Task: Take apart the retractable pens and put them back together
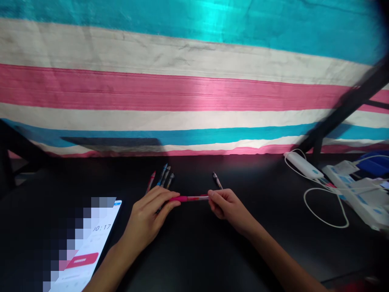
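Forearms, hands, pink pen, clear barrel

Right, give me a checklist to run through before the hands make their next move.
1. Pink pen held at both ends: ok; the left hand pinches its pink end, the right hand its other end.
2. Whole pink pen in view: not ok; the fingers of the right hand cover one end.
3. Grouped pens fully visible: not ok; the left hand hides their near ends.
4. Lone pen clear of the right hand: cannot tell; its near end meets the hand's outline in this view.
5. White cable clear of both hands: ok; it lies well off to the right.
6. Phone screen lit: ok.
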Demonstrator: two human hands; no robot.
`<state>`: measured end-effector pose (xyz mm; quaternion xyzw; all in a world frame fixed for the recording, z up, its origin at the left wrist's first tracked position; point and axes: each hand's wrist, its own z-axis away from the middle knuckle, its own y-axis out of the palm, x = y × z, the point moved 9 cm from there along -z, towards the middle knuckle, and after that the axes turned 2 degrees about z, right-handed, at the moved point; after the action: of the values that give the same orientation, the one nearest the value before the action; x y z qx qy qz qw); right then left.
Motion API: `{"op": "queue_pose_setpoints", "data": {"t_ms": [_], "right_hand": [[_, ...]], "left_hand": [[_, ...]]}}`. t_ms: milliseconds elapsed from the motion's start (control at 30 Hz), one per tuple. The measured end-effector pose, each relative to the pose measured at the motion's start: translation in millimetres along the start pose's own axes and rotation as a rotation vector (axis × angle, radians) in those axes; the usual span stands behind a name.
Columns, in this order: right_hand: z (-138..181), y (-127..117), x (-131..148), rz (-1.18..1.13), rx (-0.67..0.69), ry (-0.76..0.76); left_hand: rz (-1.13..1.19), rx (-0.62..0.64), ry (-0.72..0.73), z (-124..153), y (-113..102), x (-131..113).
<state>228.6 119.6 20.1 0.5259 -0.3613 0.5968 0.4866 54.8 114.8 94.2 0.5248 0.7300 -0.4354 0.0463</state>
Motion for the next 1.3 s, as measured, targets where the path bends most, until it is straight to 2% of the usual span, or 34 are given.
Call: {"op": "queue_pose_setpoints", "data": {"t_ms": [167, 400, 500, 633, 767, 900, 1100, 1200, 1300], "right_hand": [[-1, 9, -6, -0.132, 0.075, -0.001], [0, 8, -6, 0.039, 0.068, -0.067], [2, 6, 2, 0.236, 0.056, -0.117], [8, 2, 28, 0.601, -0.002, -0.303], [10, -3, 39, 0.747, -0.040, -0.364], [11, -4, 41, 0.729, -0.042, -0.371], [8, -18, 30, 0.572, -0.123, -0.253], [7, -23, 22, 0.457, -0.124, -0.196], [5, -21, 14, 0.342, -0.097, -0.130]], "left_hand": [[-0.074, -0.008, 0.122, 1, 1, -10], [-0.147, 0.039, 0.128, 5, 6, -9], [-0.137, 0.079, 0.083, 5, 10, -4], [-0.071, 0.109, -0.038, 2, 14, 5], [0.012, 0.254, -0.210, 0, 25, 14], [0.051, 0.313, -0.303, 0, 27, 18], [0.122, 0.231, -0.317, 2, 22, 21], [0.094, 0.157, -0.228, 3, 17, 15], [0.012, 0.102, -0.065, 3, 14, 4]]}}
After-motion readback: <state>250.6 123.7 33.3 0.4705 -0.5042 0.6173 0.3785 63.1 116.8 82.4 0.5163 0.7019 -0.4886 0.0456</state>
